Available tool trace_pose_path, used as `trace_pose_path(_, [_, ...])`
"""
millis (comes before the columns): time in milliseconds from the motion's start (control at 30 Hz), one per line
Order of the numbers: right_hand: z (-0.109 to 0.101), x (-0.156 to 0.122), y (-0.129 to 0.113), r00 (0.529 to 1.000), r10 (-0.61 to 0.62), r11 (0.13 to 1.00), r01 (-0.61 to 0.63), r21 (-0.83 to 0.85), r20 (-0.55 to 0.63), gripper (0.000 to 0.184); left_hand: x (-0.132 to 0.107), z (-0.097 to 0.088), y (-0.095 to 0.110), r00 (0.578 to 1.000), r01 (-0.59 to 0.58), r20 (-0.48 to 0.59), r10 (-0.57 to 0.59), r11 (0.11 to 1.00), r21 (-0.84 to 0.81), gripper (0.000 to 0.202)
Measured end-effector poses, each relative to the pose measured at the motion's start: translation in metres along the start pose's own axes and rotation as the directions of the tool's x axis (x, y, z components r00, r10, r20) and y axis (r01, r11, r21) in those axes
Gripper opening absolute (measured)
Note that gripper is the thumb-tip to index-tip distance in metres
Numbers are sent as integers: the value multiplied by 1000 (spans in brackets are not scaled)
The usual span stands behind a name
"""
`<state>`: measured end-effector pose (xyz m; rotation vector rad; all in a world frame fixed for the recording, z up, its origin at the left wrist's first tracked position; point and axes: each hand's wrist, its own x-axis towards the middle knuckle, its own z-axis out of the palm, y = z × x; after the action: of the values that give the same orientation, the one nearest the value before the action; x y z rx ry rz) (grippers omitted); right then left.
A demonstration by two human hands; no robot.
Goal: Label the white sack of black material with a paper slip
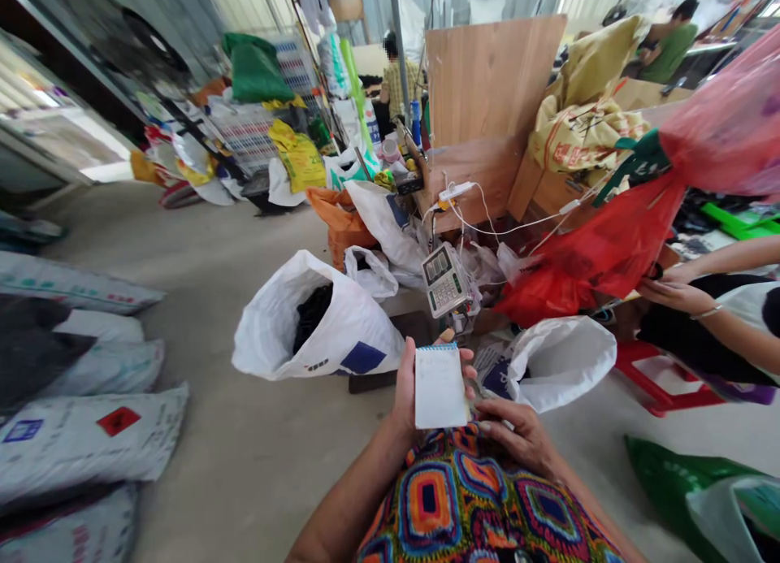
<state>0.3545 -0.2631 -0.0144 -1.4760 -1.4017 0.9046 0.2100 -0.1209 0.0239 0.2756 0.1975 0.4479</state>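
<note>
Currently, in the head view, my left hand (407, 392) is clasped around a small spiral notepad (439, 386), thumb at its left edge and fingertips showing past its right edge, page facing me. My right hand (517, 435) rests at 4 o'clock from the notepad, loosely curled; I cannot tell whether it holds anything. A scale display (445, 279) stands at 12 o'clock, an open white sack (322, 323) at 10 o'clock. Another person's forearms (700, 291) reach in at 2 o'clock.
</note>
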Motion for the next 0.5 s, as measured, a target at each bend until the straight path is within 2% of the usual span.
trace_pose_path(300, [1,-9,2,998,38,999,-37,15,-46,29,8,-9,-6,998,52,22,-52,999,-1,63])
trace_pose_path(500, [1,-18,6,992,94,995,-92,31,-79,30,13,-8,-11,996,84,9,-84,996,11,60])
